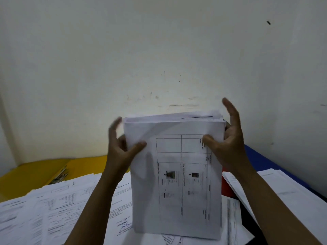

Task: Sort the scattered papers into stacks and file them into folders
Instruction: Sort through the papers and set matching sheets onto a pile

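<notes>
A thick stack of white papers (177, 174) stands upright on its lower edge in front of me, its top sheet printed with a table and small photos. My left hand (122, 149) grips the stack's upper left edge, thumb on the front sheet and fingers behind. My right hand (224, 140) holds the upper right edge, thumb pressed on the front and the other fingers spread upward beside the stack. Loose printed sheets (53, 206) lie scattered on the desk at the left. An open yellow folder (35, 170) with a metal clip lies at the back left.
A blue folder (261, 160) lies at the right against the wall, with another pile of white sheets (283, 191) on it. A red folder edge (226, 188) shows behind the held stack. A pale wall (159, 50) rises close behind the desk.
</notes>
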